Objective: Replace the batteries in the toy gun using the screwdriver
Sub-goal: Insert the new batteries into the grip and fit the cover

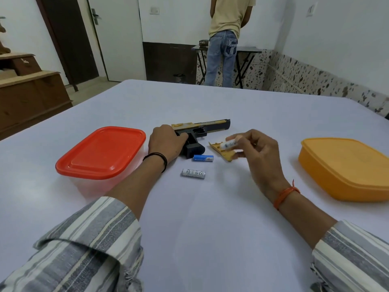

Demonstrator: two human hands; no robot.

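Observation:
A black and gold toy gun (207, 127) lies on its side on the white table, barrel pointing right. My left hand (166, 142) rests on its rear and grip, holding it down. My right hand (255, 150) holds a white battery (229, 143) between its fingertips, just above the loose gold cover panel (220, 151) that lies to the right of the grip. A blue battery (203, 158) and a second white battery (193, 173) lie on the table below the gun. No screwdriver is visible.
A clear box with a red lid (101, 152) stands at the left and an orange lidded box (347, 167) at the right. A person (227, 39) stands at a folding table by the far wall. Brown cabinets (31, 95) stand at far left.

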